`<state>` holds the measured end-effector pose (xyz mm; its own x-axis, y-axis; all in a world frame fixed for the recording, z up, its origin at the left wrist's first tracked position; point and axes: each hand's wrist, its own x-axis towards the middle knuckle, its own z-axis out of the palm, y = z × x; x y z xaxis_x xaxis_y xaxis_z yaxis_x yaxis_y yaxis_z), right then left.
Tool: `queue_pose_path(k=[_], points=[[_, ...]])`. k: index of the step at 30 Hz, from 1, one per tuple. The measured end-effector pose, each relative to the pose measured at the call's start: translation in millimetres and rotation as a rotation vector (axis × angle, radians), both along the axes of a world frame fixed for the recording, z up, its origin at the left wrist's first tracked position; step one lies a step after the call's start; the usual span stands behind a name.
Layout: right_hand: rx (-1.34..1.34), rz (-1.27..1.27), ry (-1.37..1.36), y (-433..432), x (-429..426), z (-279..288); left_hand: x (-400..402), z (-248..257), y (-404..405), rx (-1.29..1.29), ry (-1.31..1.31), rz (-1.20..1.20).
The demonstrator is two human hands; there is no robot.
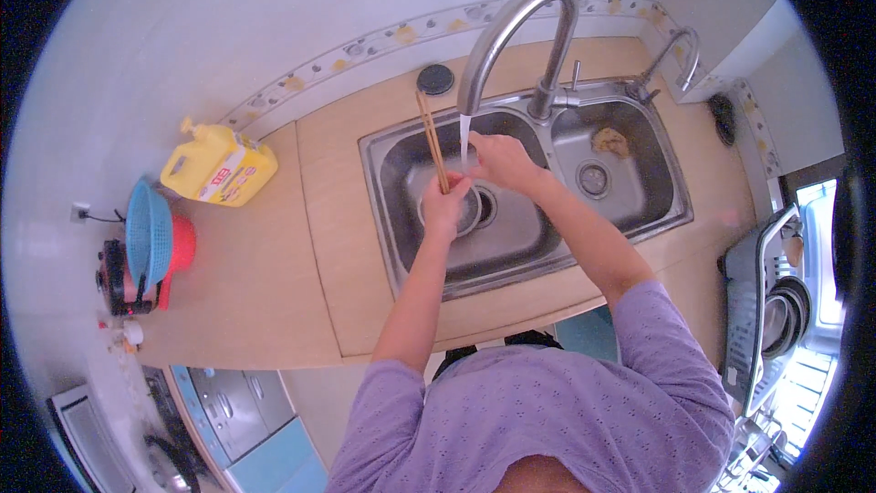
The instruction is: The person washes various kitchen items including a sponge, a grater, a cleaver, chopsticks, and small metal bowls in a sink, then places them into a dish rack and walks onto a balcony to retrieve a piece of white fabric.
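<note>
My left hand [445, 209] is over the larger basin of the steel sink [493, 263], closed around a pair of wooden chopsticks [430, 137] that slant up and away. A round bowl [471, 218] shows below and beside this hand, partly hidden by it; I cannot tell whether the hand also grips the bowl. My right hand [505, 161] is beside the stream of running water [465, 133], its fingers bent and near my left thumb. Whether it holds anything cannot be made out. The stream comes from the curved steel faucet [517, 10] above.
A beige sponge or cloth [610, 142] lies in the smaller basin, beside a second thin faucet [688, 58]. On the left stand a yellow pump jug [219, 164] and a blue colander [148, 236]. A dark round lid-like object [436, 79] lies behind the sink. A dish rack [742, 315] is at right.
</note>
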<state>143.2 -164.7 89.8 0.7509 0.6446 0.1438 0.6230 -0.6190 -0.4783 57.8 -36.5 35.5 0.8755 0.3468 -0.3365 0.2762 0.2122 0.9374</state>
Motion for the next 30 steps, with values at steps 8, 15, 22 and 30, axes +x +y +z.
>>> queue_pose_path(k=[8,15,22,30], points=[[0.487,-0.12,0.804,-6.9,-0.5,-23.5,-0.3,21.2,-4.4,-0.339,-0.019,-0.007],[0.789,-0.212,1.473,16.1,-11.6,-64.3,-21.1,19.4,16.8,-0.242,0.017,0.051],[0.405,-0.567,0.966,-2.7,-36.1,-209.8,-79.0,29.3,67.4,-0.183,0.042,0.158],[0.763,-0.699,1.371,21.0,-29.3,-286.9,-108.3,51.2,79.7,-0.134,0.097,0.115]])
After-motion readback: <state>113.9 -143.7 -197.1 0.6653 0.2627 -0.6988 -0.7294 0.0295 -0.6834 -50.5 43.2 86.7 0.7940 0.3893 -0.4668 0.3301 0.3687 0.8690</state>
